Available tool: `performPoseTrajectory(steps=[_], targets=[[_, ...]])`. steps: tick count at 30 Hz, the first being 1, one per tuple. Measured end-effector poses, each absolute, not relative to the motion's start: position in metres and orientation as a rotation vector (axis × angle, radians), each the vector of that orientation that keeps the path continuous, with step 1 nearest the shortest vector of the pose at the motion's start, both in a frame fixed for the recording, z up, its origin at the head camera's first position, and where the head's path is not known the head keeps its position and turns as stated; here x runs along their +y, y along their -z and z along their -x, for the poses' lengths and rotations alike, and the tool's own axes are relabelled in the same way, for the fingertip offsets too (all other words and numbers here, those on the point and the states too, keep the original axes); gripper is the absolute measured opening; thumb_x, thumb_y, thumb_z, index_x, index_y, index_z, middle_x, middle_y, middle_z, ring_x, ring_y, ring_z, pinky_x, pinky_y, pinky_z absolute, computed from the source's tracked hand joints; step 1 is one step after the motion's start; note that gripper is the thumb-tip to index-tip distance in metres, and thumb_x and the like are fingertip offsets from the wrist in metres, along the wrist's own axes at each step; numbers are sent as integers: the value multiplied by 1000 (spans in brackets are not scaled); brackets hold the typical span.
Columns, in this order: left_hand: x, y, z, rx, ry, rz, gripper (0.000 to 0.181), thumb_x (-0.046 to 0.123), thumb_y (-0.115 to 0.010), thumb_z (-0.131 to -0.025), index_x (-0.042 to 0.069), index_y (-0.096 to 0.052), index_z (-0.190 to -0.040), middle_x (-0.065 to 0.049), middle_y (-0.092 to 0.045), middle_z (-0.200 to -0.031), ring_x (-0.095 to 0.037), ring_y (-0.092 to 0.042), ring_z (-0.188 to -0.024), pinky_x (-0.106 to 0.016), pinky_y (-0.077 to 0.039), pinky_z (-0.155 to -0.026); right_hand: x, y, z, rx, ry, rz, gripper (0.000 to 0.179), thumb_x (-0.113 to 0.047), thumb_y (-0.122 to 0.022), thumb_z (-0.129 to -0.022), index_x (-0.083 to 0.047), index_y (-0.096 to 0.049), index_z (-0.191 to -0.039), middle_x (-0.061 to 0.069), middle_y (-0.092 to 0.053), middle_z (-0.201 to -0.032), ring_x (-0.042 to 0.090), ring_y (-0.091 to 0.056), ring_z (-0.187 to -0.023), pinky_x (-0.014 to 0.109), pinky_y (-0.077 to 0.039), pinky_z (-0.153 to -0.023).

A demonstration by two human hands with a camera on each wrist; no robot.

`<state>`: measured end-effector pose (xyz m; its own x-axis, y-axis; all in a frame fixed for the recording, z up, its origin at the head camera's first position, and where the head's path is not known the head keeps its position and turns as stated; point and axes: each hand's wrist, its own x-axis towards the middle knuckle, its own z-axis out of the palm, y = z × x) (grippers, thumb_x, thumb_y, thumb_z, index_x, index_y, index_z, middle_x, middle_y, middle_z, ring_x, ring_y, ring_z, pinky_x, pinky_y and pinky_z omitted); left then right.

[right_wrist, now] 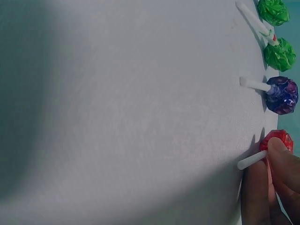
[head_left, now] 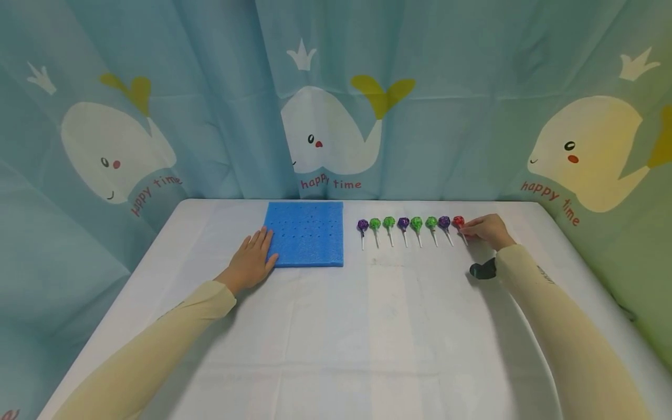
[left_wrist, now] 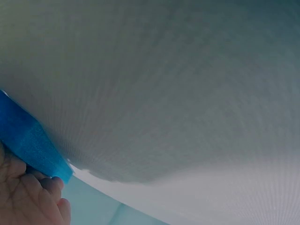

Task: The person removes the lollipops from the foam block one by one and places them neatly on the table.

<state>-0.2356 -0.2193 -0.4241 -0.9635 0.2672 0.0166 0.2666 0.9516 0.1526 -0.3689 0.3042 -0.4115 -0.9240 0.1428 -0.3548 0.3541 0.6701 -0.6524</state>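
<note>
At the right end of a row of lollipops, my right hand (head_left: 489, 229) pinches a red lollipop (head_left: 459, 221) between thumb and fingers. The right wrist view shows the thumb against the red wrapper (right_wrist: 281, 137), with the white stick (right_wrist: 252, 160) jutting out to the left. A blue foam board (head_left: 310, 245) dotted with small holes lies left of the row. My left hand (head_left: 250, 261) rests at the board's left edge, fingers straight. In the left wrist view, the fingers touch the board's side (left_wrist: 35, 143).
Several green and purple lollipops, among them a purple one (head_left: 444, 222) beside the red, lie with sticks toward me. A dark object (head_left: 483, 269) shows by my right cuff. The white table (head_left: 336, 344) ends at a whale-print curtain (head_left: 446, 146).
</note>
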Motion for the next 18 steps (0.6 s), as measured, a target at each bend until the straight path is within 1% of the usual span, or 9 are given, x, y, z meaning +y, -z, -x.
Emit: performPoseTrajectory(steps=[2, 4, 6, 7, 9, 14, 18], targets=[[-221, 425, 236, 3106, -252, -438, 64, 35, -31, -101, -10, -18, -146, -31, -19, -152, -43, -21, -141, -54, -15, -116, 306, 411, 369, 2618, 1095, -400, 41, -16, -66, -87, 7, -59, -119, 13, -68, -96, 10, -54, -69, 26, -46, -75], [-221, 426, 236, 3110, -250, -440, 64, 34, -32, -101, -10, -18, -145, -31, -19, -151, -43, -21, -141, -54, -16, -116, 307, 411, 368, 2621, 1093, -396, 41, -16, -66, -86, 8, -59, -119, 9, -69, -90, 10, -54, -69, 27, -46, -77], [-220, 425, 236, 3110, -236, -430, 63, 32, -33, -101, -11, -18, -145, -31, -19, -151, -43, -21, -141, -54, -16, -116, 308, 411, 368, 2616, 1100, -386, 41, -16, -66, -86, 8, -59, -119, 4, -68, -84, 10, -54, -69, 27, -45, -76], [-219, 423, 236, 3099, -219, -414, 61, 28, -36, -100, -11, -20, -144, -31, -20, -151, -43, -21, -141, -55, -17, -115, 308, 411, 368, 2614, 1102, -382, 41, -16, -66, -86, 8, -59, -119, 2, -68, -81, 10, -55, -69, 26, -45, -75], [-218, 423, 236, 3096, -187, -400, 61, 27, -37, -100, -12, -21, -144, -31, -20, -151, -44, -21, -141, -55, -18, -115, 308, 411, 368, 2602, 1115, -386, 42, -17, -67, -86, 9, -59, -119, 0, -67, -78, 10, -54, -68, 25, -44, -73], [-217, 422, 236, 3086, -129, -386, 62, 28, -35, -100, -12, -19, -144, -31, -18, -152, -43, -21, -141, -55, -18, -115, 307, 413, 368, 2601, 1125, -406, 43, -18, -67, -87, 9, -59, -119, 0, -66, -78, 12, -53, -71, 23, -43, -71], [-219, 425, 238, 3092, -129, -390, 64, 30, -36, -100, -13, -18, -144, -31, -18, -152, -44, -20, -141, -55, -17, -115, 308, 415, 367, 2613, 1130, -416, 40, -18, -65, -88, 8, -59, -119, 3, -68, -83, 17, -54, -79, 22, -44, -73]])
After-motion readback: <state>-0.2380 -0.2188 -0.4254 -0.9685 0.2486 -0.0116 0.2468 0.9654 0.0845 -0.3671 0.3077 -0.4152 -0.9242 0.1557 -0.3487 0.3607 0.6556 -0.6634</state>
